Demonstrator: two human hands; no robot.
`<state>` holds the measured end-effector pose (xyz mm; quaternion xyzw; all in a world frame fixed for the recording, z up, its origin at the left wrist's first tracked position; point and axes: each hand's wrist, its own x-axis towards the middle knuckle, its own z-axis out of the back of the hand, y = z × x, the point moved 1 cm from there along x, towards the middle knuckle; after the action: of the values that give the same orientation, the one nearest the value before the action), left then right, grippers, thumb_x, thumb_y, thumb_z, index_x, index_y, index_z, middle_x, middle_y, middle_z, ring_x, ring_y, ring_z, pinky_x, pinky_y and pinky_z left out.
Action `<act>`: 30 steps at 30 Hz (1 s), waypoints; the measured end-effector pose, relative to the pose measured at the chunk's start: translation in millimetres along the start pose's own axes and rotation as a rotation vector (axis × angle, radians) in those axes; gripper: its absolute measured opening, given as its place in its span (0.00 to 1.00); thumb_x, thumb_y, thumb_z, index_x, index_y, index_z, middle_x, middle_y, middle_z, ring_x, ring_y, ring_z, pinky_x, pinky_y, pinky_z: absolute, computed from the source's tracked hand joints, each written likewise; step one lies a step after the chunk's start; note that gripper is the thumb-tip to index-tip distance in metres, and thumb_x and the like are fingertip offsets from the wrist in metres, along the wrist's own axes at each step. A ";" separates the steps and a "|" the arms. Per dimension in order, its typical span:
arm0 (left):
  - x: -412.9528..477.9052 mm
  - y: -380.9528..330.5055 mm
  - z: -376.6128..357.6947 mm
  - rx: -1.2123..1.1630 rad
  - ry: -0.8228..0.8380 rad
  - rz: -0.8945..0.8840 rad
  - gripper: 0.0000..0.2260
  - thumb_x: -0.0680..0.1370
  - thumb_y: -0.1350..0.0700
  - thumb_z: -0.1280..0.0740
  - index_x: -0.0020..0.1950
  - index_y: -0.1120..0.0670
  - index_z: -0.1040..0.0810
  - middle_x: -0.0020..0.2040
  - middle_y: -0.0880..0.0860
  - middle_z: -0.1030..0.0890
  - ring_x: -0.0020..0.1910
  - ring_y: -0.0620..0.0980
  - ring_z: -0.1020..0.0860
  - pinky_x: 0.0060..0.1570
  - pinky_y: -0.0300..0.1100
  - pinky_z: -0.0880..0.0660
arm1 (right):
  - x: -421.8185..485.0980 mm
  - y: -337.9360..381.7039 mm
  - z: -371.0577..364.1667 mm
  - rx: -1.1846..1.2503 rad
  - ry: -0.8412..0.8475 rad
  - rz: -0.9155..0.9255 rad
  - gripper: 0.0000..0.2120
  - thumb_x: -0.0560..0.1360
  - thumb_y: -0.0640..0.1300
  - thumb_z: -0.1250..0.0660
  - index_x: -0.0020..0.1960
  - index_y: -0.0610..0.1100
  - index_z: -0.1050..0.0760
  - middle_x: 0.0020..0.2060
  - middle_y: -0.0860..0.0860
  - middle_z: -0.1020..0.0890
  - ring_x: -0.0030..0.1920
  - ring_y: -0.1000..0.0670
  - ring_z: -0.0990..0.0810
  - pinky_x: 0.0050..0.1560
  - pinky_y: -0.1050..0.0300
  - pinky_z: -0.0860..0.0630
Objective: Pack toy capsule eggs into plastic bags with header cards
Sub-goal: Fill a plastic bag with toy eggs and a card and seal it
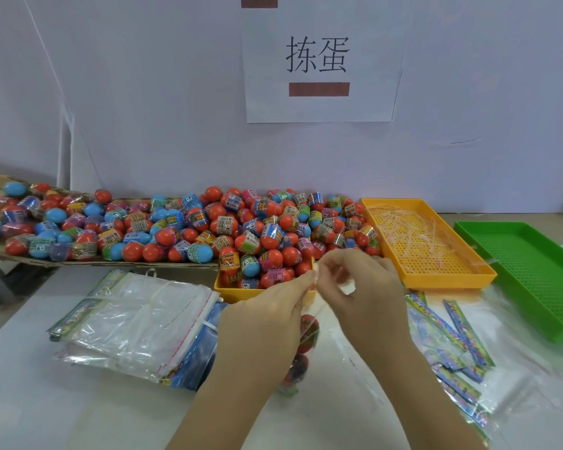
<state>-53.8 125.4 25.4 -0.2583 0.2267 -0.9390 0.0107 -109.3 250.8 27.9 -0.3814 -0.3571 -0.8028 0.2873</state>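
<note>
Left hand [270, 306] and right hand [364, 287] meet above the table's [46, 417] near middle. On each, thumb and fingertips pinch the mouth of a thin clear bag [320, 311]. Glossy red bagged eggs [307, 326] hang inside it. Smooth oval loose eggs [241, 222] are heaped on cardboard [20, 259] at the far edge.

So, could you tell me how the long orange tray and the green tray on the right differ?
The long orange tray holds a tangle of thin clear strips; the green tray shows only its bare floor. The orange tray sits beside the egg pile; the green tray lies farther right, beyond it. Both are shallow, rectangular, perforated plastic trays.
</note>
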 end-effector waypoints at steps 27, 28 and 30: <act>11.4 35.9 0.1 -1.037 -0.363 0.481 0.08 0.77 0.50 0.36 0.53 0.41 0.19 0.48 0.42 0.15 0.50 0.43 0.17 0.47 0.52 0.18 | 51.8 -189.4 50.2 -0.158 0.342 -0.738 0.10 0.76 0.34 0.36 0.44 0.48 0.21 0.52 0.46 0.17 0.44 0.50 0.21 0.41 0.57 0.27; 11.9 35.3 -0.7 -1.023 -0.357 0.472 0.09 0.78 0.52 0.36 0.53 0.41 0.19 0.48 0.41 0.15 0.50 0.42 0.17 0.46 0.50 0.17 | 53.8 -191.1 51.3 -0.263 0.476 -0.708 0.13 0.76 0.33 0.38 0.46 0.48 0.20 0.57 0.46 0.18 0.43 0.51 0.22 0.38 0.59 0.29; 12.1 33.6 -0.8 -1.000 -0.340 0.451 0.10 0.80 0.56 0.36 0.53 0.43 0.19 0.47 0.40 0.15 0.49 0.42 0.17 0.44 0.42 0.17 | 58.8 -189.2 55.9 -0.540 0.691 -0.665 0.18 0.77 0.34 0.43 0.49 0.52 0.19 0.63 0.48 0.22 0.41 0.52 0.24 0.36 0.58 0.28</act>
<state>-67.9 94.0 16.1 -0.3245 0.6877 -0.6376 0.1235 -257.4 393.8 34.3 -0.0221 -0.1246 -0.9919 0.0106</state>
